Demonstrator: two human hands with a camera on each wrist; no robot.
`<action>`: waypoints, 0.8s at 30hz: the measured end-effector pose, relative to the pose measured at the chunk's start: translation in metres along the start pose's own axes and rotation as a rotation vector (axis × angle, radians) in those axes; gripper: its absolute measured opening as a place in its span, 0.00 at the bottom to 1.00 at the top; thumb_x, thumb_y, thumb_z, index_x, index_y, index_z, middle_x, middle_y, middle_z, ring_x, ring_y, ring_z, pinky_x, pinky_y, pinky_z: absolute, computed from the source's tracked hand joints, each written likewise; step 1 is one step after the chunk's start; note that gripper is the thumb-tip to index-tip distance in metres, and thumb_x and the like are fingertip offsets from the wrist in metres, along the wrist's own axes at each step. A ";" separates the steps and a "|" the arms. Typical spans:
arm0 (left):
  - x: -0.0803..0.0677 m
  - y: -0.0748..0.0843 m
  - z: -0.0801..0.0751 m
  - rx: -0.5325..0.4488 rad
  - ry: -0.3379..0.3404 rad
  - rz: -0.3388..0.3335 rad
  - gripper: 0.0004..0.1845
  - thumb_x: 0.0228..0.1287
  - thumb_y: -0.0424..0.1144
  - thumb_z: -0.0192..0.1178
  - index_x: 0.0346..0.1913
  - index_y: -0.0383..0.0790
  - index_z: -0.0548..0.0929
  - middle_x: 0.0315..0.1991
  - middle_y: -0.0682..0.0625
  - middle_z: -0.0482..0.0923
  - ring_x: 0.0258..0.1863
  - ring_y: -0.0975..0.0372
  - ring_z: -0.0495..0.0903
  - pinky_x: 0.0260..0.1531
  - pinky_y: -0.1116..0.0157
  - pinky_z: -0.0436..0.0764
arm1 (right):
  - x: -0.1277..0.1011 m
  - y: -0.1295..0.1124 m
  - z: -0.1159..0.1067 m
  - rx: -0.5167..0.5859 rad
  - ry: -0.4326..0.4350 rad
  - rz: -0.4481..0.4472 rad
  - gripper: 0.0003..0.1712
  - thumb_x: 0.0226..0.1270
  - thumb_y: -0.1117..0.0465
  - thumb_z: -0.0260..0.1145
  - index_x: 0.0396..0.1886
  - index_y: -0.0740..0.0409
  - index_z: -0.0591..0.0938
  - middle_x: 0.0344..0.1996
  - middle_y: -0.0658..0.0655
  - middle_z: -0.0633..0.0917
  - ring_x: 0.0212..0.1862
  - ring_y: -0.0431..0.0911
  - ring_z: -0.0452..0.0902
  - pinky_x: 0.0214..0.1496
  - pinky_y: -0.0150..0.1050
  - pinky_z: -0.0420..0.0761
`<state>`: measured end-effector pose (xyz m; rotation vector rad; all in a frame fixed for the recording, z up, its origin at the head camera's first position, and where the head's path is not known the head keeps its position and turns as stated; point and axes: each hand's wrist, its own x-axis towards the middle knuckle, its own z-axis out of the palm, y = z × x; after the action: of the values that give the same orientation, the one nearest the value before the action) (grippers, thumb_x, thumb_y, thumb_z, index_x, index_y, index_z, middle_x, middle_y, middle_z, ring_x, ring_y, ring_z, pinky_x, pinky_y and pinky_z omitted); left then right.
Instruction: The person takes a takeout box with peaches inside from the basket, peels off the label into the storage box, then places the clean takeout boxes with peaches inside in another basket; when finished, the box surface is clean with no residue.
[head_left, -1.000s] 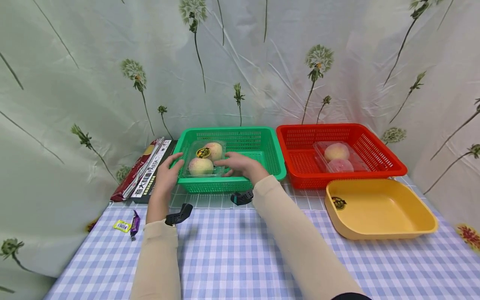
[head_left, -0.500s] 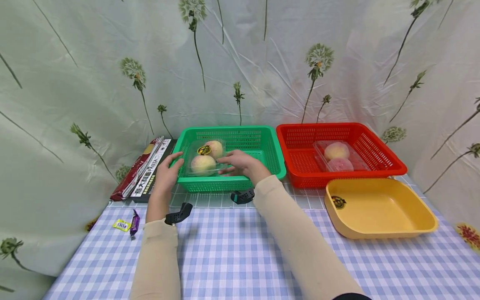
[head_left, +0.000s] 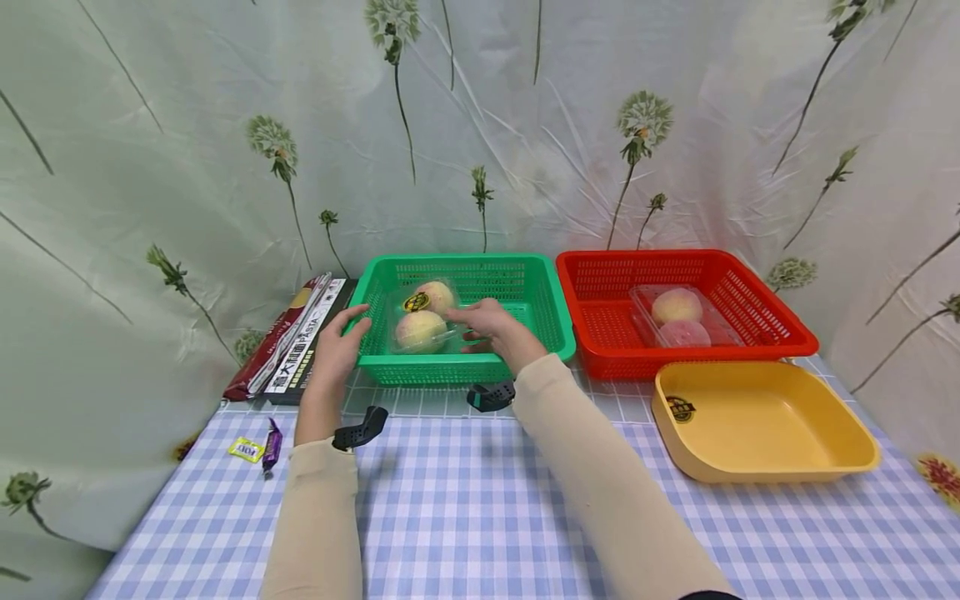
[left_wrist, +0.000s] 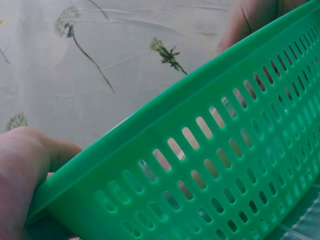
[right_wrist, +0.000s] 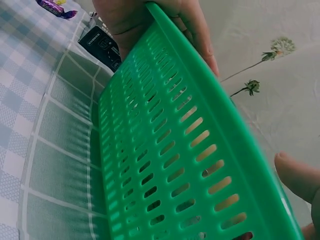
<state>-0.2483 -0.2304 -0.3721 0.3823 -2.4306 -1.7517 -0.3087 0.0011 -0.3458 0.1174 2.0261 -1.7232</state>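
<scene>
A clear plastic pack of two peaches [head_left: 422,329] with a black and yellow label lies in the left half of the green basket [head_left: 465,368]. My right hand [head_left: 498,329] reaches over the front rim and grips the pack's right edge. At the basket's front left corner, my left hand [head_left: 337,346] holds the rim, its thumb inside, apart from the pack. In the left wrist view, the left hand [left_wrist: 25,170] wraps the corner of the slotted wall. In the right wrist view, the right hand's fingers [right_wrist: 300,177] show beyond the rim; the pack is mostly hidden behind the wall.
A red basket [head_left: 607,367] with another peach pack [head_left: 678,321] stands to the right. Before it sits a yellow tray [head_left: 765,433]. Pasta packages [head_left: 300,342] lie left of the green basket, with small wrapped sweets [head_left: 272,446] nearer. A patterned curtain [head_left: 480,108] hangs behind.
The peach pack has slid right inside the green basket, with my right hand moving slightly right along with it. A gap has widened between the pack and my left hand, which stays put.
</scene>
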 end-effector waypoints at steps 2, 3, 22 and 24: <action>0.000 0.000 0.000 -0.003 0.000 -0.001 0.26 0.78 0.49 0.48 0.75 0.54 0.66 0.80 0.47 0.52 0.77 0.47 0.57 0.73 0.43 0.61 | -0.001 0.001 -0.002 -0.003 0.045 -0.008 0.32 0.68 0.52 0.69 0.67 0.61 0.74 0.67 0.60 0.71 0.47 0.48 0.71 0.55 0.45 0.82; 0.001 -0.001 0.001 -0.003 -0.001 0.003 0.26 0.78 0.49 0.48 0.75 0.54 0.66 0.80 0.47 0.52 0.77 0.47 0.57 0.73 0.43 0.61 | -0.002 0.001 -0.003 -0.007 0.062 -0.016 0.31 0.67 0.52 0.69 0.65 0.61 0.76 0.68 0.59 0.71 0.51 0.49 0.71 0.59 0.48 0.80; 0.000 -0.002 -0.003 -0.001 -0.032 0.025 0.26 0.79 0.50 0.47 0.76 0.54 0.65 0.81 0.48 0.49 0.79 0.47 0.53 0.74 0.41 0.56 | -0.033 0.000 -0.029 0.275 0.212 -0.251 0.23 0.71 0.54 0.60 0.61 0.60 0.74 0.61 0.59 0.75 0.32 0.46 0.81 0.36 0.44 0.88; -0.001 -0.002 -0.003 0.000 -0.035 0.028 0.26 0.79 0.50 0.47 0.76 0.54 0.64 0.81 0.48 0.49 0.79 0.46 0.52 0.74 0.41 0.56 | -0.042 0.000 -0.035 0.345 0.225 -0.285 0.18 0.71 0.55 0.59 0.56 0.58 0.74 0.55 0.58 0.76 0.29 0.44 0.81 0.31 0.40 0.87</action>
<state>-0.2466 -0.2339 -0.3727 0.3188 -2.4477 -1.7614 -0.2820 0.0441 -0.3255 0.1454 1.9514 -2.3241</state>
